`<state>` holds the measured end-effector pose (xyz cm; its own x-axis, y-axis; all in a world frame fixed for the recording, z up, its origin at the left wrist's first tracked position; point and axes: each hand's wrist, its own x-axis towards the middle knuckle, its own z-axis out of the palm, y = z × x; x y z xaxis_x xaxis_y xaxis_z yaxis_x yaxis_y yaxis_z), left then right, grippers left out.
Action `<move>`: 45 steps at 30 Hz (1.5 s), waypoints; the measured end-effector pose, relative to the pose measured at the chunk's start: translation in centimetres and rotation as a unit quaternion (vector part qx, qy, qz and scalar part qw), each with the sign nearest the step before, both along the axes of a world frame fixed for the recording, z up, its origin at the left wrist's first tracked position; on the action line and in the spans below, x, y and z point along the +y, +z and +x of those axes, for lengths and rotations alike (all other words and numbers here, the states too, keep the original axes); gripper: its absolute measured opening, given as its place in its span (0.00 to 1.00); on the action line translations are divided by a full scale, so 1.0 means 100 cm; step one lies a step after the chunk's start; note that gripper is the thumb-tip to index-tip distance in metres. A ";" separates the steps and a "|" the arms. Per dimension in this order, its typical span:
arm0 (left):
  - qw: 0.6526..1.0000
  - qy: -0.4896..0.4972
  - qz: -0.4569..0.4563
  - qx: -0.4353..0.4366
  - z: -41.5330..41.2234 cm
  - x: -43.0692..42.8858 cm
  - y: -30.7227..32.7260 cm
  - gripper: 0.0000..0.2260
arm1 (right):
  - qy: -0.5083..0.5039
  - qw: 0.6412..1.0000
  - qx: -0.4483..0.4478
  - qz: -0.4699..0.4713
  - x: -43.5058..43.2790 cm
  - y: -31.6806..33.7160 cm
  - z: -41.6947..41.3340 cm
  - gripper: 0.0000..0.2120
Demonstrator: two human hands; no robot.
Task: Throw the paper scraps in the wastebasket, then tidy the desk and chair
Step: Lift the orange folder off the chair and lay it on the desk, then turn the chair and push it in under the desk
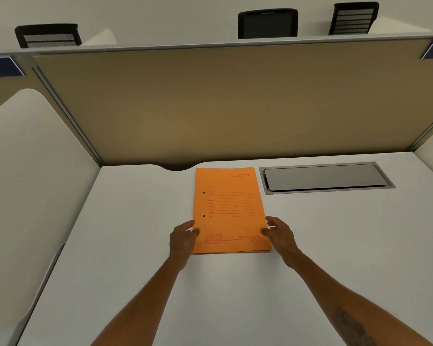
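An orange file folder lies flat on the white desk, near the back, with printed red lines on its cover. My left hand touches the folder's lower left edge with thumb and fingers spread. My right hand rests against its lower right edge, thumb on the cover. Both hands flank the folder without lifting it. No paper scraps or wastebasket are in view.
A grey metal cable hatch is set into the desk right of the folder. A tan partition panel closes the back, with white side dividers. Three black chair backs show beyond the partition.
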<state>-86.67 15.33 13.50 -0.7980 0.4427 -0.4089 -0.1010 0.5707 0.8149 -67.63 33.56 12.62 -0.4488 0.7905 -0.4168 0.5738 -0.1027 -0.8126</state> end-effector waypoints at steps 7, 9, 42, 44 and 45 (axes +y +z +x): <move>0.991 -0.088 -0.044 0.091 0.026 -0.021 0.019 0.18 | 0.064 0.996 -0.020 0.051 -0.038 0.017 0.012 0.24; 0.988 -0.103 -0.039 0.108 0.041 -0.037 0.032 0.19 | 0.076 0.994 -0.023 0.073 -0.059 0.027 0.025 0.24; 0.803 -0.261 -0.174 0.506 0.215 -0.236 0.179 0.41 | 0.167 0.895 -0.177 0.373 -0.289 0.180 0.180 0.29; 0.800 -0.252 -0.181 0.514 0.221 -0.242 0.185 0.40 | 0.166 0.894 -0.178 0.375 -0.297 0.186 0.187 0.29; 0.799 -0.248 -0.180 0.517 0.225 -0.245 0.188 0.39 | 0.166 0.894 -0.180 0.375 -0.301 0.191 0.192 0.29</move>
<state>-64.18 -9.20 32.31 -0.5547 0.8116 0.1836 0.8316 0.5482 0.0891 -48.44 3.49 31.68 -0.6539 0.7565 0.0095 0.7100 0.6179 -0.3378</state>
